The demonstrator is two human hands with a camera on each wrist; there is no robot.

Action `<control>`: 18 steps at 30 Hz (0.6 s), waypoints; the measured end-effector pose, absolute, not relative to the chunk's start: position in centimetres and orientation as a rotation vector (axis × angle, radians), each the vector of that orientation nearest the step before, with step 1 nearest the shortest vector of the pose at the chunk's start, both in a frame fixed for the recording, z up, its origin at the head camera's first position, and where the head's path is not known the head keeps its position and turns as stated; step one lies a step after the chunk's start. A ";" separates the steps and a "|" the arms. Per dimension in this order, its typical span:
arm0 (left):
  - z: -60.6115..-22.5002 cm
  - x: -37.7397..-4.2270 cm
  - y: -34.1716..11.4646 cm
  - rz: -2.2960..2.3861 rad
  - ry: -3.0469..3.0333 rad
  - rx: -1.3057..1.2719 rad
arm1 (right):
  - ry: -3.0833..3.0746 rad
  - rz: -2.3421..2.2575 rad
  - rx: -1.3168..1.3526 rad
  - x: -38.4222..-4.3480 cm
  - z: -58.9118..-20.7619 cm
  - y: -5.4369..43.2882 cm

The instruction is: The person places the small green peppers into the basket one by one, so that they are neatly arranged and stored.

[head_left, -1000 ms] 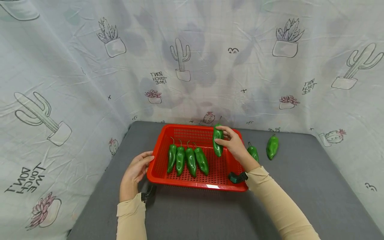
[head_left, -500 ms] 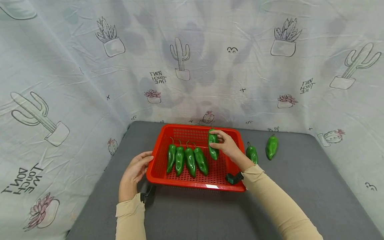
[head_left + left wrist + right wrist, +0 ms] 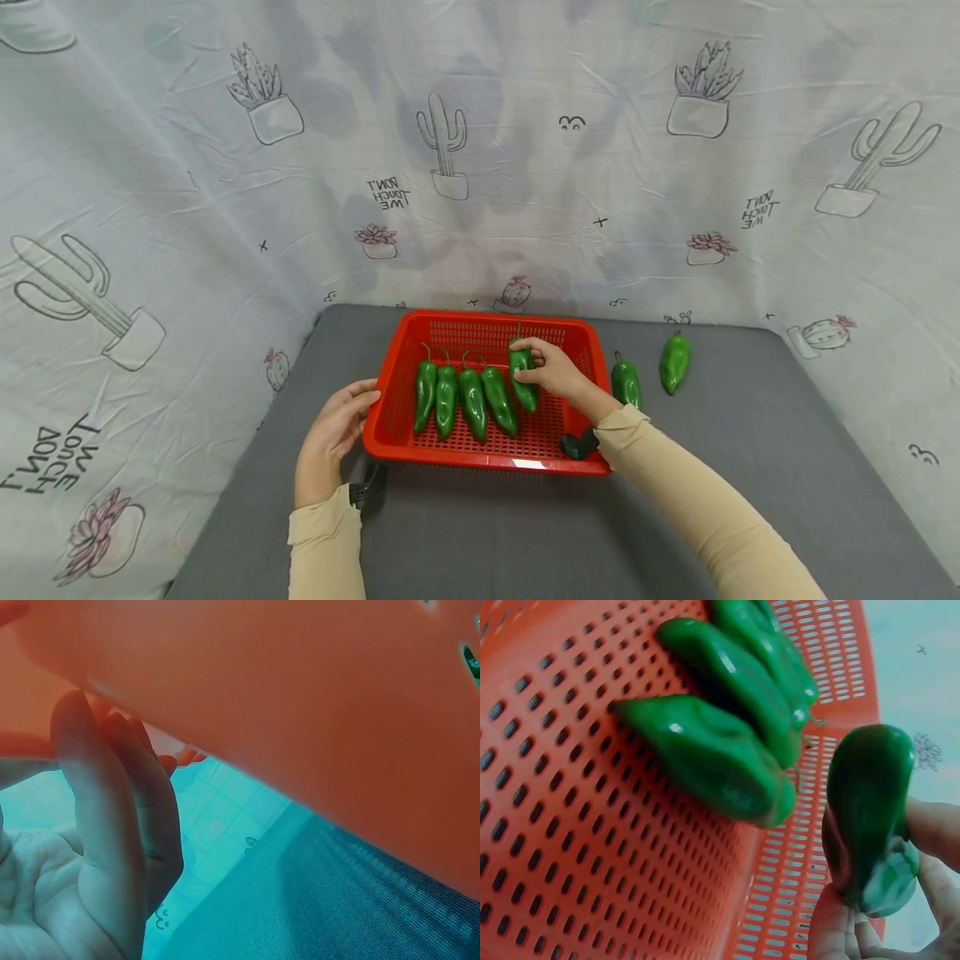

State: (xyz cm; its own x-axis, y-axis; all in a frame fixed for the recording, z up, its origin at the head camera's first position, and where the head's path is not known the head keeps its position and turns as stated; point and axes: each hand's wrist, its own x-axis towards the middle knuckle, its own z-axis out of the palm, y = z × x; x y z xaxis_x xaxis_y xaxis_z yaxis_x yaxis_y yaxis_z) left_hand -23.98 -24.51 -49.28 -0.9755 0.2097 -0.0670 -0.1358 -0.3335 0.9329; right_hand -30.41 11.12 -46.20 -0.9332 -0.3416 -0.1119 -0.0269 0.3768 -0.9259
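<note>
A red perforated basket [image 3: 577, 337] sits on the grey table, with several green peppers [image 3: 459, 398] lying side by side inside it. My right hand [image 3: 553, 372] pinches another green pepper [image 3: 522, 377] and holds it low over the basket floor, just right of that row; the right wrist view shows this pepper [image 3: 870, 814] between my fingertips [image 3: 832, 930], above the basket's mesh [image 3: 570, 847]. My left hand [image 3: 335, 430] rests with straight fingers against the basket's left rim; the left wrist view shows its fingers [image 3: 112, 817] beside the basket's wall [image 3: 300, 697].
Two more green peppers [image 3: 626, 382] [image 3: 674, 362] lie on the grey table [image 3: 750, 450] to the right of the basket. A cactus-print cloth [image 3: 480, 167] hangs behind and along both sides of the table.
My right hand has carried its pepper left and down from the basket's far right corner towards the row of peppers. The left hand stays at the rim.
</note>
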 end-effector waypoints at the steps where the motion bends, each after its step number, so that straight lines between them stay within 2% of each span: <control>1: -49.3 -23.9 -24.5 2.406 1.672 0.098 | 2.351 -1.569 -0.328 -30.5 -46.3 11.0; 18: -49.4 -23.9 -24.6 2.417 1.655 0.104 | 2.503 -1.343 -0.309 -30.5 -47.1 10.3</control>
